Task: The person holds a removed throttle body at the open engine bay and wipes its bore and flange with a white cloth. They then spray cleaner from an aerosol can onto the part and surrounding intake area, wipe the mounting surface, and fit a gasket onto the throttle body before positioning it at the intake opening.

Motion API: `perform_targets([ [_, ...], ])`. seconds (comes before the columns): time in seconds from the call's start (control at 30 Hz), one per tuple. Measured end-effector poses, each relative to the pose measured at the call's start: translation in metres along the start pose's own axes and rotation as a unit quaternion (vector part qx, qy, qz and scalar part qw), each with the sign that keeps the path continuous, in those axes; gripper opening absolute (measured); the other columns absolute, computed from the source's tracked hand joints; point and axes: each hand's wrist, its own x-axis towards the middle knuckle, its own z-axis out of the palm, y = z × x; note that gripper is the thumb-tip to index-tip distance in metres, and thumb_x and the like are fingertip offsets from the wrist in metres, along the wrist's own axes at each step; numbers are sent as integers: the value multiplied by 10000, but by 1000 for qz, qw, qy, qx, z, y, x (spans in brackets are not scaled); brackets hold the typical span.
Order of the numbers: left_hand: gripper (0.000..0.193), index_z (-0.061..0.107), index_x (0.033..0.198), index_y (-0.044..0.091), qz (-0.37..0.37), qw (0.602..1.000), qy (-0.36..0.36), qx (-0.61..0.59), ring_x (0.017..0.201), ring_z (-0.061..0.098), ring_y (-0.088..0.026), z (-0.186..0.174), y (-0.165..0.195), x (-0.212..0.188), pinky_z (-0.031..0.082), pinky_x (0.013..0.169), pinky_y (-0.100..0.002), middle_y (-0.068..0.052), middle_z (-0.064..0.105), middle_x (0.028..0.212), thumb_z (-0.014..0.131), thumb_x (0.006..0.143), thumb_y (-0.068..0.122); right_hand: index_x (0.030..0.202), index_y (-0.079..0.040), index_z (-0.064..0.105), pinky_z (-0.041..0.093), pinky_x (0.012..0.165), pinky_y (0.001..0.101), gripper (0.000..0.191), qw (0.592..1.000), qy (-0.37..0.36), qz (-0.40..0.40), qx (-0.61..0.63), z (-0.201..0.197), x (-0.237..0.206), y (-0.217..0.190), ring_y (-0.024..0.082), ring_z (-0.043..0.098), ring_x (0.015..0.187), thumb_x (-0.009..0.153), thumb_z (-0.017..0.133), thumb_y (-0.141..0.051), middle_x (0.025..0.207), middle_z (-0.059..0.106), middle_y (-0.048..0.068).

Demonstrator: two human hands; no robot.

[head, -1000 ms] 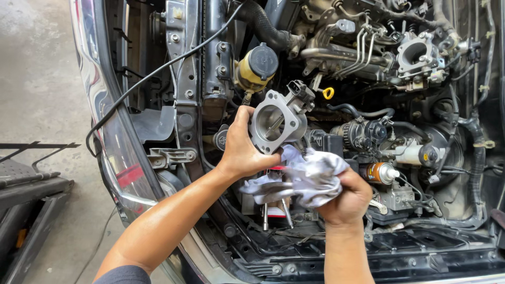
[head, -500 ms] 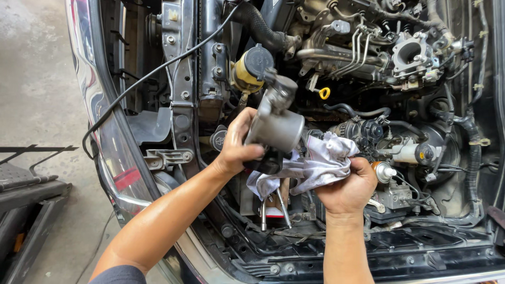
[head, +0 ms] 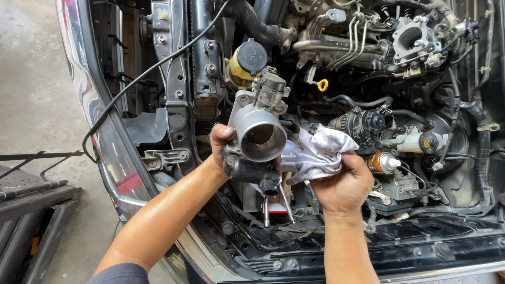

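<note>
My left hand (head: 222, 143) grips a grey metal throttle body (head: 256, 131) by its left side, holding it above the open engine bay with its round bore facing me and to the right. A black part hangs under the bore. My right hand (head: 344, 184) clutches a crumpled white rag (head: 315, 152), which presses against the right rim of the throttle body. Both forearms reach up from the bottom of the view.
The engine bay holds a yellow reservoir with a black cap (head: 247, 63), a yellow dipstick ring (head: 322, 84), an orange spray can (head: 381, 162), hoses and a bare intake port (head: 411, 37). A black cable (head: 131, 87) loops over the front. Concrete floor and a dark rack (head: 31, 194) lie left.
My left hand has turned the throttle body: its bore faced me, then swung away, and now faces me again, lower. The rag hand has stayed against it, shifting slightly right.
</note>
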Motion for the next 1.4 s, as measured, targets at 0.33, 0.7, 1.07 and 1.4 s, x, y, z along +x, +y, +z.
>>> perform_targets([
  [0.33, 792, 531, 1414, -88, 46, 991, 88, 84, 1076, 701, -377, -9, 5, -2, 548, 1040, -514, -276, 675, 1233, 726, 753, 302, 1300, 41, 693, 544, 941, 333, 327, 897, -79, -262, -346, -4, -18, 20, 216, 693, 1039, 998, 572, 5, 1161, 712, 142],
  [0.7, 783, 525, 1357, -108, 18, 956, 102, 273, 1031, 662, -248, -8, -4, 8, 551, 963, -356, -183, 659, 1157, 714, 720, 307, 892, -16, 685, 464, 727, 442, 104, 434, -151, -389, -798, 46, -19, 20, 324, 579, 803, 801, 711, -61, 881, 612, 117],
  [1.07, 782, 505, 1382, -64, 11, 961, 149, 232, 978, 681, -257, -23, -8, 8, 574, 902, -381, -184, 665, 1129, 717, 733, 317, 852, -102, 736, 447, 687, 431, 120, 439, -197, -323, -815, 44, -23, 1, 288, 630, 748, 790, 636, -80, 765, 653, 78],
  [1.4, 778, 492, 1409, -94, 6, 967, 157, 198, 1032, 694, -307, -30, -9, 7, 575, 959, -427, -228, 666, 1177, 697, 761, 285, 1080, 1, 723, 472, 695, 437, 312, 444, -166, -315, -822, 34, -17, 1, 291, 641, 710, 797, 616, -77, 736, 652, 89],
])
